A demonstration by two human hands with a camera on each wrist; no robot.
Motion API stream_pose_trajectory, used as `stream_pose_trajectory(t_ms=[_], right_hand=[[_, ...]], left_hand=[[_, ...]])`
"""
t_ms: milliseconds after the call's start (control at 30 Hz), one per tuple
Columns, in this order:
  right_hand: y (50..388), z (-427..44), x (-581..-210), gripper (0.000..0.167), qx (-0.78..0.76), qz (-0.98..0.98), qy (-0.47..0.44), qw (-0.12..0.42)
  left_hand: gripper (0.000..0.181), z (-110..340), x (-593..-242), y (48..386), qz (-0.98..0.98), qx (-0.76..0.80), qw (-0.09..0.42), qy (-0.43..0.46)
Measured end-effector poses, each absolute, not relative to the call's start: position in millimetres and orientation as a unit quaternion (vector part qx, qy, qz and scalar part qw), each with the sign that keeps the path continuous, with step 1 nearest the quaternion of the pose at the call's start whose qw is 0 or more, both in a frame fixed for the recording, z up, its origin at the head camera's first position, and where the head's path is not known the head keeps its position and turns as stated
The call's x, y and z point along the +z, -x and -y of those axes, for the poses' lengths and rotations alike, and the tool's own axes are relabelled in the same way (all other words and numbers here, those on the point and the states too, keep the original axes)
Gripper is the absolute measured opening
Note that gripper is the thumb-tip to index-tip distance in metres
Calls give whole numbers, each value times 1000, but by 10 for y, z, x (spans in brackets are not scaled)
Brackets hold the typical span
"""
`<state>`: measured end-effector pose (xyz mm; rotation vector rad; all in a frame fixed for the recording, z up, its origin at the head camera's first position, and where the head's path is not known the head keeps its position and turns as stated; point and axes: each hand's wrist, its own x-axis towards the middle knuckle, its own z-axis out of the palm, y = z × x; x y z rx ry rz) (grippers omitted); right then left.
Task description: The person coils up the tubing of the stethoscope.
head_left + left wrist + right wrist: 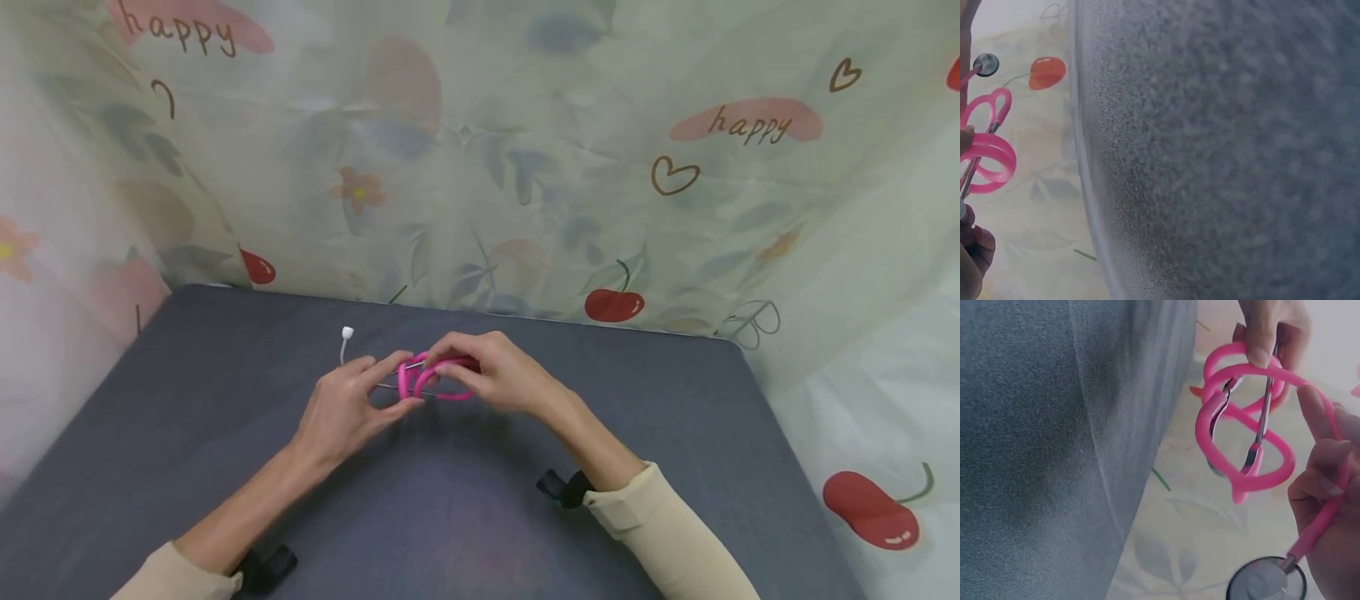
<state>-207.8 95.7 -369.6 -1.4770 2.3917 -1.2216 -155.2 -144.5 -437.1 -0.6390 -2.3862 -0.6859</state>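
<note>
This looks like a curtained booth, room type unclear: cherry-printed curtains (pixel 480 192) enclose a dark grey tabletop (pixel 450 500).

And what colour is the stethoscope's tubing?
The tubing is bright pink; it shows best in the right wrist view.

The word "happy" is showing twice on the patterned cloth (pixel 480 83). One lowercase brown "happy" (pixel 177 29) is running across a pink patch (pixel 251 35) at the head view's upper left, its letters stepping slightly downward; the other brown "happy" (pixel 750 125) is standing on a second pink patch (pixel 807 118), toward the upper right.
</note>
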Motion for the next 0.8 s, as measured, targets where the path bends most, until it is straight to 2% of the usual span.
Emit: stream_pose_trajectory(t_ms=[133,367,433,633,800], right_hand=[[2094,-954,-3682,14,-415,-776,474,41],[2102,-1003,-3575,22,-393,-782,477,83],[2115,-1041,-3553,23,-380,-793,470,68],[2207,-1106,-3607,17,-376,-817,435,-45],[2265,-1137,-3735,14,-424,-803,415,-50]], left_hand=[[59,1464,-4394,1543,894,-261,284,230],[48,1489,-4403,1536,893,-278,276,220],[48,1497,-4408,1541,891,-280,281,222],[57,1495,-4405,1536,883,-297,278,233],[67,1473,-4388,1519,885,-299,254,250]])
